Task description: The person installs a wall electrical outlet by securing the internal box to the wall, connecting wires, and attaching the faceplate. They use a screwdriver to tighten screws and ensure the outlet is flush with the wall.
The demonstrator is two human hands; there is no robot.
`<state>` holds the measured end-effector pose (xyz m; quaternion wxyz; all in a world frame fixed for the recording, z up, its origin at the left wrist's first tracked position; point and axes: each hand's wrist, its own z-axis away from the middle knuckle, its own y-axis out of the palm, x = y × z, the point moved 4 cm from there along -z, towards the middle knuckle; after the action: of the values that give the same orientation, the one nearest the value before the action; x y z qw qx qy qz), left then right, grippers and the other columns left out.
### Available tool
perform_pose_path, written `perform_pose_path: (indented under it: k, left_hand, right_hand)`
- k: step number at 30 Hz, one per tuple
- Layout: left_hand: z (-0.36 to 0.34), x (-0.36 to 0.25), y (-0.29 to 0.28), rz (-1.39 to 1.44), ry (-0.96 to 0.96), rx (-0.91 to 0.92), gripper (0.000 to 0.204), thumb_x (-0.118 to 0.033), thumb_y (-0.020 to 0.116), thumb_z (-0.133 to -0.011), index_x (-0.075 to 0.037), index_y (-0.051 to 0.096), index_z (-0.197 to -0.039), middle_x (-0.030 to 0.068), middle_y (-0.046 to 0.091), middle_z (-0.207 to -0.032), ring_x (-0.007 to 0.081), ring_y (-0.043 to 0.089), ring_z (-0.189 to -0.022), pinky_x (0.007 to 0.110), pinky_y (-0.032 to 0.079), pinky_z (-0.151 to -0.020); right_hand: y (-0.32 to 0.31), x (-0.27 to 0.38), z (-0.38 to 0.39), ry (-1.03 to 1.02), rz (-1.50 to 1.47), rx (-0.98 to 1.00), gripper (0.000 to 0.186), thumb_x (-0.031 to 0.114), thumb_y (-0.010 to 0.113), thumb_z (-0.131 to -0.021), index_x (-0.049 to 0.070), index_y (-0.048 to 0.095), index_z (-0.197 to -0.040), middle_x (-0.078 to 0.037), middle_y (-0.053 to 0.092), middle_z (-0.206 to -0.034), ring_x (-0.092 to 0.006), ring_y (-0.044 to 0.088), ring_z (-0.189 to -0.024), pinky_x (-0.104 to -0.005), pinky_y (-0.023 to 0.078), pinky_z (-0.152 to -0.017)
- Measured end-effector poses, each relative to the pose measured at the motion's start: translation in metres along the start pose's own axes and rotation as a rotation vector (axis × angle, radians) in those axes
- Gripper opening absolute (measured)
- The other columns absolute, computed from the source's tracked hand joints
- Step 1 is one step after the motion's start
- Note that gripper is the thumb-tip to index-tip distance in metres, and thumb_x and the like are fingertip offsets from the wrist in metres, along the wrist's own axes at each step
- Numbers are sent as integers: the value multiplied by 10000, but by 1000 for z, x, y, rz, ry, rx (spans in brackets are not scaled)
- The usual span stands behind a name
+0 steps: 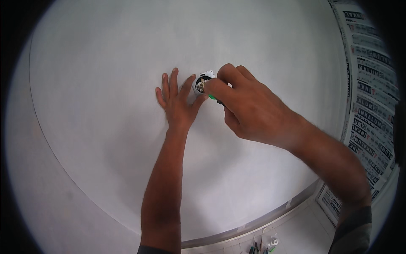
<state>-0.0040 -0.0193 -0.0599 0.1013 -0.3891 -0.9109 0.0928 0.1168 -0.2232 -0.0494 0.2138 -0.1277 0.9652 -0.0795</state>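
A white electrical fitting (199, 85) with a dark round middle and brass-coloured metal parts sits on the white wall (105, 67). My left hand (178, 102) is spread against the wall just left of it, fingers apart, the thumb and index tips at the fitting's edge. My right hand (251, 106) is closed round a green and black tool (212, 97), probably a screwdriver, at the fitting's right side. The tool's tip and part of the fitting are hidden behind my fingers.
Printed protective covering (370, 84) runs down the right side. At the bottom, tools (255, 249) and a small clear bag (272, 244) lie on the light tiled floor (298, 222) by the foot of the wall.
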Motion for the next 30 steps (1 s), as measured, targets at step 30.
perform_pose_path:
  k: [30]
  left_hand:
    - [-2,9,10,-95,6,-32,618,-509,850,-840,-285,676,-1389,97,343,-1689,362,161,-1610,611,35,-1269]
  right_hand:
    - [-7,5,-32,28,111,266,249,104,735,-932,10,643,-1143,-160,669,-998,-260,723,-842,-358,611,-652]
